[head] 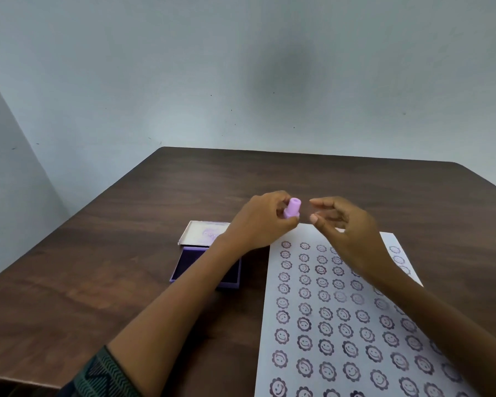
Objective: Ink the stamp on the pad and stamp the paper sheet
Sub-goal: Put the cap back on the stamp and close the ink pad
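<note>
A small lilac stamp (292, 208) is pinched in the fingertips of my left hand (265, 222), held in the air above the far end of the paper sheet (341, 319). My right hand (342, 224) hovers just to the right of the stamp, fingers curled and apart, holding nothing. The white sheet lies on the right of the table and carries rows of several purple smiling-flower prints. The purple ink pad (189, 267) lies open left of the sheet, partly hidden under my left forearm, with its pale lid (201, 233) folded back behind it.
Everything rests on a dark wooden table (98, 267) whose far edge meets a pale blue wall (241, 81). The table's left edge runs diagonally. A patterned sleeve (103, 376) covers my left upper arm.
</note>
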### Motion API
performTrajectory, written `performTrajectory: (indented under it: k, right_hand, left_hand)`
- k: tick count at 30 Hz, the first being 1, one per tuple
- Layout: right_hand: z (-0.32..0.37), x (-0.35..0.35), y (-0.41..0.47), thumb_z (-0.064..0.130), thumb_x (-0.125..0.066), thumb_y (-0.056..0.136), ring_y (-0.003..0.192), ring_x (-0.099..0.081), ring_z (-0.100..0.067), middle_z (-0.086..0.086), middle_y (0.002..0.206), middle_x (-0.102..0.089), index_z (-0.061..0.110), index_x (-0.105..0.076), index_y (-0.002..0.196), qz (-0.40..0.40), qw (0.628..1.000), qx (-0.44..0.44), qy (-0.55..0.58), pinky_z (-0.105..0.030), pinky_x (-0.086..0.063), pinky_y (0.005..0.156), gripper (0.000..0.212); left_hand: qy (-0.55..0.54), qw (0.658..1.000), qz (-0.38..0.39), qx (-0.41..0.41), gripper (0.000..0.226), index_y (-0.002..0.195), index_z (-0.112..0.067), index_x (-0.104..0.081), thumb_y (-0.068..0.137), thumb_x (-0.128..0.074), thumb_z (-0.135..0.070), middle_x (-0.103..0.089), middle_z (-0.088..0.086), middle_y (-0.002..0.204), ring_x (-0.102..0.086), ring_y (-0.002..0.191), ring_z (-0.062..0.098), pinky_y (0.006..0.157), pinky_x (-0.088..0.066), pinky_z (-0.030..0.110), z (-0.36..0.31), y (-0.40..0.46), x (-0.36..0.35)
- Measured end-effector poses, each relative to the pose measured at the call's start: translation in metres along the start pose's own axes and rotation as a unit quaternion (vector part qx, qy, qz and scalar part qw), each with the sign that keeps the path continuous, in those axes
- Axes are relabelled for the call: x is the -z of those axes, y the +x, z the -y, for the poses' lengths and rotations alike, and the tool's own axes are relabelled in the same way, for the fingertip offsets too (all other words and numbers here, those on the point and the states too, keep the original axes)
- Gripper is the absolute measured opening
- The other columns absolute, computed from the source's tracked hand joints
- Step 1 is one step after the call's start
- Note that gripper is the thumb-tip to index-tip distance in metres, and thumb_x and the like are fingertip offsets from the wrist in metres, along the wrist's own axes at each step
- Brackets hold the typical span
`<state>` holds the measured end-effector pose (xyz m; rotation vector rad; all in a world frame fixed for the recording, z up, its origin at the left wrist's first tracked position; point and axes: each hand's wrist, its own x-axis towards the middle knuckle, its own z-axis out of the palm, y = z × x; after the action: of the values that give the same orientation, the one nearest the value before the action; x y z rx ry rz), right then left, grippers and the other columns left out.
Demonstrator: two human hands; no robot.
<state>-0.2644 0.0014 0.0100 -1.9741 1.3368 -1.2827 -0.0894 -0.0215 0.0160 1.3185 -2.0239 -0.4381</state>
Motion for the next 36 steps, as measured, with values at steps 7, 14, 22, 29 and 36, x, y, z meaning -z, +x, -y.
performTrajectory:
  k: [7, 14, 22, 29, 36]
  right_hand:
    - [-0.011, -0.021, -0.011, 0.061, -0.024, 0.085, 0.143, -0.013, -0.017, 0.004, 0.155, -0.017, 0.026, -0.023, 0.142, 0.202, 0.939, -0.011, -0.279, -0.038, -0.012, 0.115, 0.067]
    - [-0.016, -0.019, -0.008, 0.082, 0.016, 0.058, 0.144, -0.005, -0.015, 0.006, 0.157, -0.01, 0.027, -0.01, 0.144, 0.231, 0.906, 0.017, -0.354, -0.035, -0.002, 0.115, 0.106]
    - [-0.03, 0.0, 0.006, 0.086, 0.012, 0.055, 0.144, -0.001, -0.013, 0.006, 0.157, -0.002, 0.028, -0.005, 0.144, 0.27, 0.895, 0.01, -0.356, -0.036, 0.0, 0.115, 0.107]
    - [-0.039, 0.012, 0.014, 0.067, -0.006, 0.075, 0.144, -0.002, -0.012, 0.006, 0.157, -0.004, 0.027, -0.007, 0.145, 0.276, 0.893, 0.006, -0.354, -0.032, 0.001, 0.113, 0.081]
    - [-0.042, 0.013, 0.016, 0.087, 0.01, 0.055, 0.144, -0.004, -0.012, 0.007, 0.156, -0.005, 0.029, -0.007, 0.144, 0.271, 0.897, 0.01, -0.35, -0.03, 0.001, 0.112, 0.108]
  left_hand:
    - [0.002, 0.998, 0.034, 0.053, 0.027, 0.102, -0.01, -0.066, 0.082, -0.069, -0.028, -0.07, 0.008, 0.097, -0.064, 0.086, 0.023, 0.08, -0.054, 0.035, 0.012, 0.001, 0.022]
    - [-0.001, 0.995, 0.068, 0.075, 0.028, 0.103, -0.013, -0.069, 0.078, -0.073, -0.026, -0.071, 0.006, 0.1, -0.064, 0.089, 0.02, 0.088, -0.054, 0.042, 0.018, -0.001, 0.034]
    - [0.032, 0.988, 0.124, 0.092, 0.026, 0.095, -0.023, -0.071, 0.072, -0.077, -0.032, -0.072, -0.002, 0.1, -0.064, 0.092, 0.018, 0.089, -0.052, 0.044, 0.019, -0.006, 0.037]
    - [0.058, 0.984, 0.144, 0.082, 0.029, 0.098, -0.022, -0.071, 0.072, -0.077, -0.034, -0.071, -0.003, 0.1, -0.063, 0.093, 0.017, 0.088, -0.051, 0.041, 0.013, -0.006, 0.035]
    - [0.062, 0.982, 0.161, 0.075, 0.035, 0.102, -0.024, -0.069, 0.071, -0.077, -0.038, -0.07, -0.004, 0.104, -0.062, 0.094, 0.017, 0.09, -0.049, 0.042, 0.012, -0.004, 0.033]
